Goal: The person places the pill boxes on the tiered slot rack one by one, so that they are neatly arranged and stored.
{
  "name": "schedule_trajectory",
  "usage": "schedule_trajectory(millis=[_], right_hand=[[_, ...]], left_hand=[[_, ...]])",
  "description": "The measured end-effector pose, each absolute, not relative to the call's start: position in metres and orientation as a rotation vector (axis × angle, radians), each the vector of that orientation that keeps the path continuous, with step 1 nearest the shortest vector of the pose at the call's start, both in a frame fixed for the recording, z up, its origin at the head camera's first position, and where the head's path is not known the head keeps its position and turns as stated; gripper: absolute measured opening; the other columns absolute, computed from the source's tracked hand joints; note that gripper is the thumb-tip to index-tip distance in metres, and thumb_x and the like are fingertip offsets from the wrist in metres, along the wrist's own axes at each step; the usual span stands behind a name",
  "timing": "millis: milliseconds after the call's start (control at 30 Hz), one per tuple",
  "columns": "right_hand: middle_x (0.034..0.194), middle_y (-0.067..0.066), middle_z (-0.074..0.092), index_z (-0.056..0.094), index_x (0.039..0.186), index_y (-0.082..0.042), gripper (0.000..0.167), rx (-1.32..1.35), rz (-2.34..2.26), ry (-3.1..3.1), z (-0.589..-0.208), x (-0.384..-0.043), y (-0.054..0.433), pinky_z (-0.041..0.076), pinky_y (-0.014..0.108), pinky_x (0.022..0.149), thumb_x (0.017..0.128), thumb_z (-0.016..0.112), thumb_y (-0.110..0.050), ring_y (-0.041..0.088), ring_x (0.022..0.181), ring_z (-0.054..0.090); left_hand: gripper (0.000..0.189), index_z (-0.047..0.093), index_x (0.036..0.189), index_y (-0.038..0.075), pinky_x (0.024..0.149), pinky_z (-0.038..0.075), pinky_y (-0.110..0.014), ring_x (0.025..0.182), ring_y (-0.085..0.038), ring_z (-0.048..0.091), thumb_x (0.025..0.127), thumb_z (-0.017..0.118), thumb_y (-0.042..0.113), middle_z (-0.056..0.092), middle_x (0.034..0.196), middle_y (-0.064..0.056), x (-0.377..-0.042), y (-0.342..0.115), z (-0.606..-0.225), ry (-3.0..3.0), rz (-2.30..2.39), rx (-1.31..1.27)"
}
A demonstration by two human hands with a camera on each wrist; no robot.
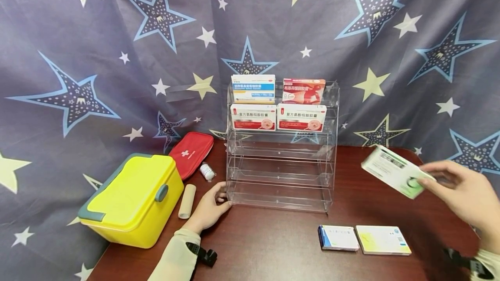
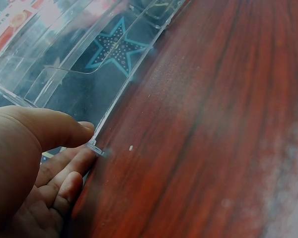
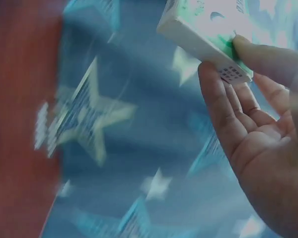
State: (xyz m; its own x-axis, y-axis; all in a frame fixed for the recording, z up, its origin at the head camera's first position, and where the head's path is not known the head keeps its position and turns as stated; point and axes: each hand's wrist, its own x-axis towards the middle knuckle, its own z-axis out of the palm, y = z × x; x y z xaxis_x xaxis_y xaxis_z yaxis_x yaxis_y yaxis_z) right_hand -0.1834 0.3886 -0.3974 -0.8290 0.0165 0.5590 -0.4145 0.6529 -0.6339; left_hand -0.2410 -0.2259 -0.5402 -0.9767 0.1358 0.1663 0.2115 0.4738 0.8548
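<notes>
A clear acrylic display rack [image 1: 279, 177] with stepped tiers stands on the table. My left hand [image 1: 212, 207] grips its lower left corner; in the left wrist view the thumb [image 2: 72, 130] lies over the edge with fingers curled beside it. Raised to the right of the rack, a white and green medicine box [image 1: 394, 171] is pinched by its end in my right hand [image 1: 462, 190]. The right wrist view shows that box [image 3: 208, 29] between thumb and fingers. Upper tiers hold a blue-white box [image 1: 254, 89], a red box [image 1: 304, 91] and two red-white boxes [image 1: 254, 117].
A blue-white box [image 1: 339, 237] and a yellow-white box [image 1: 383, 240] lie at the front right. On the left are a yellow lidded case [image 1: 133, 198], a red first-aid pouch [image 1: 191, 153], a small white bottle [image 1: 207, 171] and a beige roll [image 1: 187, 201]. A star-patterned curtain [image 1: 375, 55] hangs behind.
</notes>
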Motion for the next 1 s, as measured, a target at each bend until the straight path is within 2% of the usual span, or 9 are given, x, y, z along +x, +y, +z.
schedule_trajectory(millis=[100, 200, 300, 433, 567, 767, 900, 1000], right_hand=[[0.097, -0.019, 0.070, 0.075, 0.108, -0.005, 0.031, 0.392, 1.025, -2.372, -0.369, -0.200, 0.351, 0.050, 0.005, 0.074, 0.082, 0.085, 0.007, -0.014, 0.085, 0.065], [0.100, -0.008, 0.072, 0.077, 0.109, -0.008, 0.032, 0.525, 1.051, -2.357, -0.347, -0.219, 0.309, 0.051, 0.007, 0.076, 0.082, 0.086, 0.007, -0.008, 0.088, 0.066], [0.103, -0.002, 0.071, 0.077, 0.108, -0.011, 0.029, 0.652, 1.021, -2.348, -0.333, -0.241, 0.264, 0.053, 0.011, 0.078, 0.084, 0.086, 0.003, 0.001, 0.093, 0.064], [0.104, 0.000, 0.070, 0.078, 0.107, -0.011, 0.023, 0.727, 0.971, -2.371, -0.326, -0.271, 0.207, 0.059, 0.027, 0.082, 0.087, 0.085, -0.004, 0.016, 0.097, 0.063], [0.108, 0.003, 0.070, 0.078, 0.108, -0.012, 0.021, 0.732, 0.934, -2.411, -0.331, -0.296, 0.160, 0.058, 0.043, 0.086, 0.088, 0.085, -0.009, 0.026, 0.100, 0.066], [0.115, 0.006, 0.070, 0.078, 0.107, -0.012, 0.019, 0.780, 0.896, -2.441, -0.339, -0.314, 0.113, 0.056, 0.046, 0.090, 0.089, 0.083, -0.007, 0.027, 0.105, 0.067], [0.114, 0.004, 0.069, 0.079, 0.107, -0.013, 0.018, 0.799, 0.905, -2.463, -0.344, -0.317, 0.094, 0.053, 0.047, 0.094, 0.090, 0.083, -0.008, 0.027, 0.110, 0.065], [0.112, 0.002, 0.067, 0.079, 0.107, -0.014, 0.017, 0.794, 0.924, -2.489, -0.348, -0.318, 0.085, 0.054, 0.046, 0.092, 0.091, 0.082, -0.008, 0.025, 0.106, 0.064]], left_hand=[[0.059, 0.059, 0.142, 0.010, 0.093, 0.053, -0.038, 0.107, -0.020, 0.066, 0.089, 0.080, -0.001, 0.071, 0.122, -0.007, -0.241, -0.226, -0.540, -2.637, -1.539, -0.310], [0.059, 0.058, 0.143, 0.009, 0.093, 0.053, -0.036, 0.107, -0.019, 0.066, 0.089, 0.080, -0.001, 0.070, 0.124, -0.007, -0.241, -0.226, -0.540, -2.638, -1.547, -0.314], [0.059, 0.058, 0.142, 0.008, 0.092, 0.053, -0.036, 0.107, -0.020, 0.066, 0.088, 0.080, -0.001, 0.071, 0.124, -0.008, -0.241, -0.226, -0.540, -2.625, -1.564, -0.321], [0.059, 0.059, 0.142, 0.008, 0.092, 0.053, -0.035, 0.106, -0.020, 0.066, 0.088, 0.080, 0.000, 0.071, 0.124, -0.008, -0.241, -0.227, -0.541, -2.613, -1.574, -0.329], [0.059, 0.059, 0.142, 0.009, 0.092, 0.053, -0.034, 0.107, -0.020, 0.066, 0.088, 0.080, 0.000, 0.070, 0.125, -0.007, -0.242, -0.227, -0.543, -2.627, -1.549, -0.338], [0.058, 0.059, 0.142, 0.009, 0.091, 0.054, -0.035, 0.106, -0.019, 0.066, 0.089, 0.081, 0.001, 0.072, 0.118, -0.006, -0.241, -0.227, -0.542, -2.636, -1.529, -0.343], [0.058, 0.060, 0.141, 0.009, 0.091, 0.054, -0.037, 0.104, -0.018, 0.066, 0.088, 0.081, 0.001, 0.072, 0.114, -0.005, -0.240, -0.227, -0.540, -2.633, -1.533, -0.330], [0.058, 0.060, 0.141, 0.009, 0.092, 0.054, -0.039, 0.104, -0.018, 0.066, 0.088, 0.081, 0.000, 0.071, 0.112, -0.005, -0.240, -0.227, -0.539, -2.627, -1.541, -0.328]])
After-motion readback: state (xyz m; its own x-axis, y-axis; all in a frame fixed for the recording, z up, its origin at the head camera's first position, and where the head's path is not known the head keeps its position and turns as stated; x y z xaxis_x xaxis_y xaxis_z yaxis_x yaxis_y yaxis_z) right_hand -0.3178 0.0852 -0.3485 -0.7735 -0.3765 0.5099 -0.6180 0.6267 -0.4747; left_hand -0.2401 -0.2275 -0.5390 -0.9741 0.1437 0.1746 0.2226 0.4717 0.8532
